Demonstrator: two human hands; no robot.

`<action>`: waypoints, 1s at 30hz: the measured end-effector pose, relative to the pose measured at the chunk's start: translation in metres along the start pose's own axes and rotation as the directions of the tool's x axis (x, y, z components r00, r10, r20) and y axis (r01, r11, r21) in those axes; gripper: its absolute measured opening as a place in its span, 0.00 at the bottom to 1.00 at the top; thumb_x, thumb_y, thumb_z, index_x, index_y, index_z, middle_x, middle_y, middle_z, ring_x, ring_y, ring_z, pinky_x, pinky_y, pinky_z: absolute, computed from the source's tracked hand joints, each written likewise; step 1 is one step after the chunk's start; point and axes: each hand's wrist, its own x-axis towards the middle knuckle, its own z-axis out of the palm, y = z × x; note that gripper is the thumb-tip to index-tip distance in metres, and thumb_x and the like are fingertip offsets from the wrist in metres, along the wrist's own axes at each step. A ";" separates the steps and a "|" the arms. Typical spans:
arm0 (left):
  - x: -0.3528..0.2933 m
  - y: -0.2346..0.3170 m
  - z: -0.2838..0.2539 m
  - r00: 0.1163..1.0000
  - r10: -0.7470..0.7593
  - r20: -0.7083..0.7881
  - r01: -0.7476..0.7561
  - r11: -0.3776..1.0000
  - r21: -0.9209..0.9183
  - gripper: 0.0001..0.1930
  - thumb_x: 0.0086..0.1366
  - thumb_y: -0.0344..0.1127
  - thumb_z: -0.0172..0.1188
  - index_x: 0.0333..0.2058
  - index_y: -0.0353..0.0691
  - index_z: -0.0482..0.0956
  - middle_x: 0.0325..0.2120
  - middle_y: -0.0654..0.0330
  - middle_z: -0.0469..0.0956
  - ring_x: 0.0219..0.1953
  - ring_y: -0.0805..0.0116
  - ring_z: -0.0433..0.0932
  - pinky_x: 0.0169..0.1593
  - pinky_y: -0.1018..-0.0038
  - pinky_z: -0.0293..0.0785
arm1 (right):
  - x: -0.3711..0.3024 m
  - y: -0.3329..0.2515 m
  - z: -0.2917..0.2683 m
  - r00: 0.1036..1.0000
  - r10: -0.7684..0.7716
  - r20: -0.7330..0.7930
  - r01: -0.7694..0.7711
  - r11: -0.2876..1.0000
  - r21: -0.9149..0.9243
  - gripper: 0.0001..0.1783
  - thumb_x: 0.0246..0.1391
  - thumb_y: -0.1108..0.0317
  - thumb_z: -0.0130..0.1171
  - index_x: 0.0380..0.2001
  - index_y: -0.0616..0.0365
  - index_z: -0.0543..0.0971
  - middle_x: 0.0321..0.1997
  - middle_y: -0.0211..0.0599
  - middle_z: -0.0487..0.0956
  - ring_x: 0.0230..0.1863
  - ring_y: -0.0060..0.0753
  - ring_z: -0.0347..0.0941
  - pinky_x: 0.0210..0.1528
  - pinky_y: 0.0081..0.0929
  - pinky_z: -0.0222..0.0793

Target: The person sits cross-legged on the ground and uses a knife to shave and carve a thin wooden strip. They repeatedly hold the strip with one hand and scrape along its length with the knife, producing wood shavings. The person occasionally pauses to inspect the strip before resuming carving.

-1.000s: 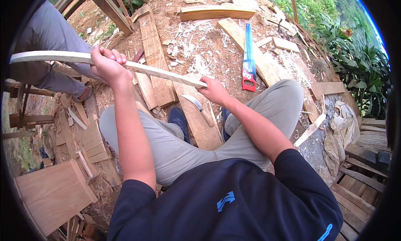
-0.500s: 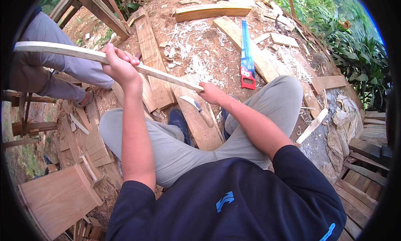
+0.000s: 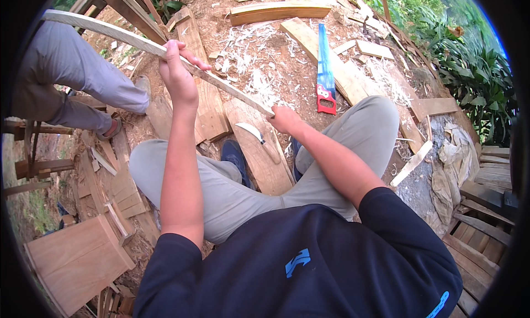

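Just past the curved-blade knife (image 3: 264,143), my right hand (image 3: 286,120) grips one end of a slim wooden strip (image 3: 124,35); left of the knife, my left hand (image 3: 180,78) loosely clasps its middle. I read this as checking; the next move calls for steady support.

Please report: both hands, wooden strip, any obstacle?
Right hand gripping wooden strip, near end. Left hand farther along. Far end overlaps another person's leg; contact unclear.

Cream strip (image 3: 127,37), blue-and-red saw (image 3: 326,67)
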 end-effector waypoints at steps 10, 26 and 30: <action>0.013 -0.005 -0.013 0.993 -0.027 -0.115 0.042 0.991 0.128 0.23 0.75 0.54 0.46 0.40 0.34 0.66 0.25 0.58 0.71 0.24 0.64 0.80 0.28 0.67 0.79 | 0.016 0.015 -0.004 0.991 0.101 -0.085 -0.082 0.975 0.205 0.18 0.53 0.64 0.60 0.43 0.65 0.80 0.42 0.60 0.82 0.47 0.60 0.79 0.52 0.48 0.75; 0.026 0.001 -0.036 0.925 -0.101 -0.366 0.138 0.988 0.076 0.28 0.77 0.52 0.40 0.44 0.26 0.73 0.40 0.49 0.78 0.39 0.57 0.84 0.34 0.62 0.86 | 0.017 0.013 -0.066 0.682 0.460 -0.569 0.092 0.717 0.691 0.15 0.46 0.71 0.72 0.38 0.58 0.80 0.35 0.41 0.84 0.34 0.32 0.81 0.38 0.31 0.75; 0.022 0.014 -0.039 0.924 -0.105 -0.368 0.141 0.987 0.073 0.21 0.78 0.46 0.41 0.51 0.27 0.62 0.45 0.44 0.76 0.40 0.51 0.84 0.38 0.62 0.86 | 0.014 0.011 -0.072 0.663 0.403 -0.630 0.177 0.734 0.656 0.16 0.47 0.70 0.73 0.40 0.58 0.80 0.38 0.41 0.84 0.34 0.30 0.80 0.38 0.29 0.75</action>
